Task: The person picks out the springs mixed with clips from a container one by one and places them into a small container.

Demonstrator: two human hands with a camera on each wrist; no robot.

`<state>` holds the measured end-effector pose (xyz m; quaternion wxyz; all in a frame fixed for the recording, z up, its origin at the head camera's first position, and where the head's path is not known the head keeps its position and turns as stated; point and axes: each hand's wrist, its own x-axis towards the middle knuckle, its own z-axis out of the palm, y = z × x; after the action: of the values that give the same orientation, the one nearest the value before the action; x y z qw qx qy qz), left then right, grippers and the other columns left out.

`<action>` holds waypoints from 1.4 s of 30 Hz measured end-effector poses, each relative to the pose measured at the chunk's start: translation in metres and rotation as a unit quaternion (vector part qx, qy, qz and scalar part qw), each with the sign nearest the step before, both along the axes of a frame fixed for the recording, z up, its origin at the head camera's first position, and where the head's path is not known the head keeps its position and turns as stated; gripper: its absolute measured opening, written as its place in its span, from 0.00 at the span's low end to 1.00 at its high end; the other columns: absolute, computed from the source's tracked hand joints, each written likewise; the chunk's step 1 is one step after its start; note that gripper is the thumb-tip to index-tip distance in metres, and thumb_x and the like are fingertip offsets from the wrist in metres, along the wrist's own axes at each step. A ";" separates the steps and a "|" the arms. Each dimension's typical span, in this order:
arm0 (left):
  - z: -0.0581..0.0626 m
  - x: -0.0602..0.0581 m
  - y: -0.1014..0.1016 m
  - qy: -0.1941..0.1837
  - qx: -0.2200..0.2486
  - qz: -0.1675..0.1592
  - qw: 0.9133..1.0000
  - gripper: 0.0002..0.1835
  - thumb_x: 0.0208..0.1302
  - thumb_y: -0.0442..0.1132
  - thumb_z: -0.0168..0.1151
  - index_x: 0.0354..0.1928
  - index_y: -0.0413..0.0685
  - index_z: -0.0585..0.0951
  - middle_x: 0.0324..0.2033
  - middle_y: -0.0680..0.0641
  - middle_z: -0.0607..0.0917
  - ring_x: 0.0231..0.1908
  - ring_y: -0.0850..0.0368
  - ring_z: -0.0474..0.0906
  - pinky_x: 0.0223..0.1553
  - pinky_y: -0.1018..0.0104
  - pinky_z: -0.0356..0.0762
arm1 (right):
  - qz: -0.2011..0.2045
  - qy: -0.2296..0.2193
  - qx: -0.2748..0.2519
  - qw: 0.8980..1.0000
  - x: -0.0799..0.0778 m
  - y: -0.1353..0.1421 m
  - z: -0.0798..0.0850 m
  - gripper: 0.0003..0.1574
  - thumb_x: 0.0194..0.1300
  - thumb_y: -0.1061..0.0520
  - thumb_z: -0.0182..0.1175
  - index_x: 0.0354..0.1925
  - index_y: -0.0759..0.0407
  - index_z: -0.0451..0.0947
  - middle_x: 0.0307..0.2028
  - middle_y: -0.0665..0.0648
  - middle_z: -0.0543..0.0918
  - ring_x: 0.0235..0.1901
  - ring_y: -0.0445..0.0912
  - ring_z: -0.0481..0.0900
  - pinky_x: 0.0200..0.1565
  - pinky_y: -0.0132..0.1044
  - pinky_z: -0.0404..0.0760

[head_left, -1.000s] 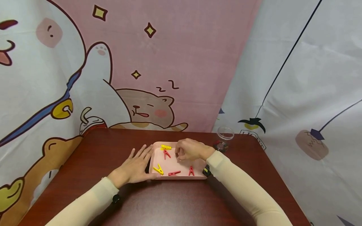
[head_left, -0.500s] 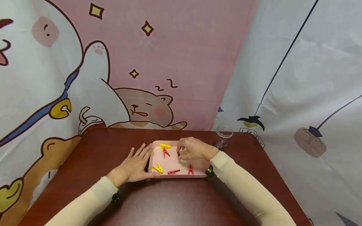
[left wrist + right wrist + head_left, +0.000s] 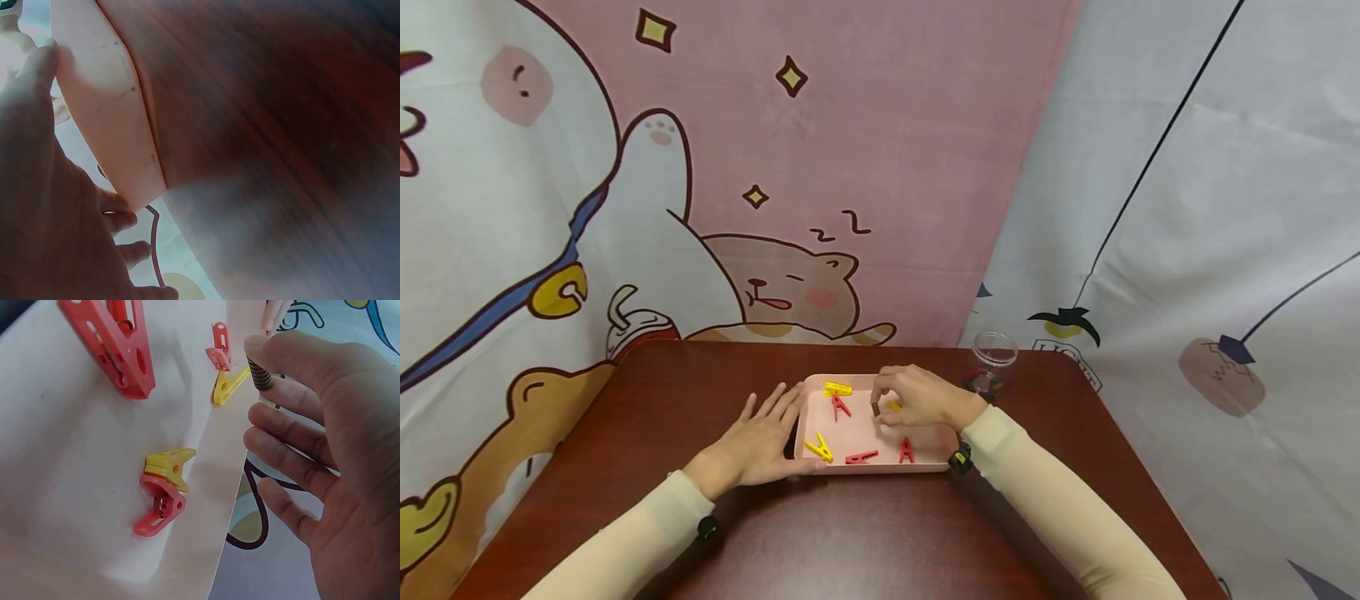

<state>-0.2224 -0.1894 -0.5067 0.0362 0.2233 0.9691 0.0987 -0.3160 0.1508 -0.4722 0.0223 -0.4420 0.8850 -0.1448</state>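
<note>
A pink tray (image 3: 857,429) lies on the table with several red and yellow clothespins in it. My right hand (image 3: 917,396) is over the tray's right part. Its thumb and index finger pinch a small dark ribbed cylinder (image 3: 259,375) like a coil spring. Beneath that hand, a yellow clothespin (image 3: 894,406) is partly hidden. Near the front edge are a red clothespin (image 3: 907,451) and another red clothespin (image 3: 861,457). My left hand (image 3: 756,446) has its fingers spread straight along the tray's left side, its thumb at the front left corner.
A clear jar (image 3: 995,362) with dark and red small things at its bottom stands behind my right wrist. The brown table (image 3: 865,542) surrounds the tray, and a printed cloth (image 3: 887,167) hangs behind it.
My right hand has moved slightly right with the ribbed cylinder, and a yellow clothespin now shows under it. The left hand keeps its place by the tray.
</note>
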 end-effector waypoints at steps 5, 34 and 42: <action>0.000 0.001 0.003 -0.004 -0.001 -0.002 1.000 0.74 0.68 0.91 0.58 0.96 0.42 0.53 0.96 0.40 0.53 0.95 0.32 0.50 0.89 0.16 0.50 | -0.001 0.009 -0.001 1.000 0.002 0.003 0.001 0.12 0.75 0.44 0.81 0.50 0.44 0.92 0.52 0.49 0.93 0.48 0.42 0.87 0.56 0.43 0.90; -0.002 0.004 0.000 -0.019 0.010 0.009 1.000 0.74 0.69 0.90 0.59 0.96 0.43 0.52 0.97 0.40 0.51 0.95 0.31 0.49 0.89 0.15 0.47 | -0.005 0.034 -0.031 0.999 0.022 0.022 0.014 0.15 0.73 0.48 0.83 0.53 0.49 0.93 0.63 0.55 0.94 0.63 0.51 0.93 0.69 0.53 0.91; 0.001 0.001 0.002 -0.010 0.009 0.003 1.000 0.75 0.67 0.92 0.57 0.96 0.43 0.51 0.97 0.40 0.51 0.95 0.31 0.50 0.88 0.15 0.49 | -0.023 0.036 -0.047 0.998 0.024 0.042 0.021 0.13 0.76 0.48 0.81 0.54 0.49 0.93 0.64 0.56 0.93 0.65 0.53 0.92 0.71 0.55 0.90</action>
<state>-0.2218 -0.1873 -0.5058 0.0434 0.2197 0.9684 0.1096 -0.2921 0.1925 -0.4511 -0.0336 -0.4272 0.8872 -0.1711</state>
